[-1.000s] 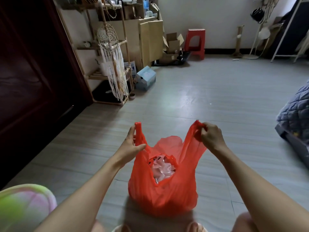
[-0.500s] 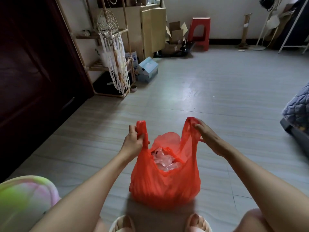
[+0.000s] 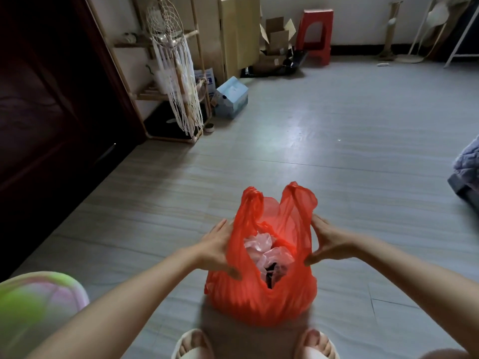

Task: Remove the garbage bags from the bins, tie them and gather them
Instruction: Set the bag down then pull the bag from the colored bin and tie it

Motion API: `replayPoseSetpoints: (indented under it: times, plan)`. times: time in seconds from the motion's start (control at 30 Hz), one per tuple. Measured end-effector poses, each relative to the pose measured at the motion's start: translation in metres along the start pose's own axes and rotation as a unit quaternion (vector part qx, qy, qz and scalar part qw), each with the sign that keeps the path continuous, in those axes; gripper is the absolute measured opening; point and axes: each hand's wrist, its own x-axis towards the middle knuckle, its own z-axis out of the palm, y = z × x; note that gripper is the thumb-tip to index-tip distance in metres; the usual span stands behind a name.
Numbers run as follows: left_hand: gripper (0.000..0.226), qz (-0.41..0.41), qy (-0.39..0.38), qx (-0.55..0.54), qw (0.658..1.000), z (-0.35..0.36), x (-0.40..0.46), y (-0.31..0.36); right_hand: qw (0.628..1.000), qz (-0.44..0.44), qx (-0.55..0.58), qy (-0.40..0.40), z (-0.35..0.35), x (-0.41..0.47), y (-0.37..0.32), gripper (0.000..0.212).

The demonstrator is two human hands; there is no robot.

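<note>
While it sits on the grey floor [image 3: 324,151] at lower centre of the frame, the red plastic garbage bag [image 3: 261,299] looks thin, crinkled and translucent, its two handle loops standing up untied. Its mouth gapes, showing crumpled pink-white plastic wrappers [image 3: 264,251] and something dark. The left hand [image 3: 216,248] and right hand [image 3: 328,242] cup its upper sides, fingers spread, thumbs pressing the film.
</note>
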Motion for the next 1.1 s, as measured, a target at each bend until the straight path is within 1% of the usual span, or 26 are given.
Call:
replayPoseSetpoints:
  times: [0.07,0.1,0.17,0.23,0.27,0.3,0.33,0.37,0.4,0.43,0.47,0.53,0.57,0.6,0.63,0.7,0.73,0.8,0.83,0.9,0.93,0.97,1.0,1.03,1.07,1.1]
  plan:
    - [0.123,0.002,-0.006,0.029,1.0,0.008,0.011,-0.01,1.0,-0.013,0.015,0.0,0.005,0.008,0.005,0.128]
    - [0.116,0.002,-0.008,0.028,1.0,0.013,0.014,-0.013,0.999,-0.029,0.028,0.011,0.008,0.012,0.004,0.127]
    - [0.087,-0.005,0.009,0.0,1.0,0.024,0.023,-0.016,0.993,-0.061,0.1,0.034,0.015,0.026,0.0,0.121]
    - [0.047,-0.005,0.063,-0.052,0.997,0.031,0.032,-0.016,0.971,-0.096,0.215,0.049,0.02,0.038,-0.007,0.108]
    - [0.027,-0.007,0.086,-0.076,0.993,0.034,0.038,-0.017,0.959,-0.101,0.259,0.053,0.024,0.043,-0.011,0.094]
    - [0.016,-0.013,0.106,-0.096,0.99,0.037,0.043,-0.018,0.953,-0.097,0.279,0.063,0.028,0.046,-0.014,0.068]
    - [0.014,-0.023,0.121,-0.118,0.985,0.039,0.048,-0.02,0.955,-0.082,0.272,0.084,0.032,0.051,-0.016,0.036]
    - [0.018,-0.034,0.132,-0.151,0.979,0.042,0.049,-0.019,0.958,-0.056,0.249,0.129,0.037,0.054,-0.017,0.017]
    - [0.027,-0.052,0.145,-0.201,0.967,0.045,0.053,-0.02,0.955,-0.033,0.231,0.181,0.042,0.061,-0.014,0.014]
    - [0.037,-0.078,0.165,-0.268,0.946,0.05,0.056,-0.02,0.944,-0.018,0.242,0.223,0.047,0.067,-0.012,0.013]
    - [0.041,-0.118,0.201,-0.346,0.909,0.055,0.059,-0.02,0.927,-0.001,0.273,0.257,0.052,0.072,-0.009,0.015]
    - [0.033,-0.242,0.276,-0.452,0.813,0.065,0.071,-0.022,0.879,0.057,0.369,0.298,0.06,0.083,-0.003,0.023]
    - [0.03,-0.293,0.307,-0.465,0.777,0.069,0.076,-0.026,0.851,0.088,0.416,0.309,0.064,0.087,-0.002,0.027]
    - [0.029,-0.319,0.321,-0.467,0.76,0.073,0.083,-0.032,0.83,0.116,0.446,0.315,0.07,0.092,0.001,0.03]
    - [0.029,-0.328,0.326,-0.464,0.756,0.075,0.089,-0.036,0.822,0.135,0.448,0.325,0.075,0.097,0.003,0.031]
    - [0.03,-0.333,0.316,-0.46,0.76,0.079,0.096,-0.04,0.833,0.146,0.403,0.35,0.084,0.106,0.005,0.035]
    - [0.031,-0.322,0.306,-0.48,0.757,0.081,0.097,-0.042,0.833,0.145,0.393,0.36,0.087,0.109,0.005,0.036]
    - [0.036,-0.273,0.275,-0.536,0.75,0.086,0.095,-0.046,0.826,0.135,0.405,0.367,0.09,0.115,0.006,0.029]
    - [0.039,-0.239,0.254,-0.547,0.761,0.086,0.092,-0.048,0.817,0.126,0.432,0.36,0.09,0.118,0.006,0.022]
    - [0.039,-0.196,0.21,-0.496,0.819,0.086,0.086,-0.053,0.782,0.103,0.531,0.31,0.091,0.118,0.008,0.009]
    - [0.042,-0.193,0.201,-0.449,0.849,0.085,0.083,-0.055,0.765,0.091,0.573,0.279,0.091,0.116,0.01,0.008]
    - [0.043,-0.194,0.203,-0.399,0.873,0.083,0.08,-0.054,0.758,0.08,0.597,0.251,0.09,0.113,0.011,0.009]
    - [0.039,-0.193,0.212,-0.364,0.886,0.083,0.078,-0.054,0.77,0.068,0.594,0.224,0.092,0.108,0.013,0.017]
    - [0.032,-0.18,0.225,-0.351,0.891,0.081,0.075,-0.051,0.797,0.058,0.567,0.2,0.093,0.103,0.014,0.034]
    - [0.03,-0.163,0.238,-0.354,0.889,0.083,0.074,-0.052,0.83,0.051,0.526,0.178,0.094,0.097,0.013,0.053]
    - [0.032,-0.151,0.248,-0.379,0.878,0.083,0.072,-0.049,0.858,0.047,0.484,0.163,0.096,0.093,0.013,0.067]
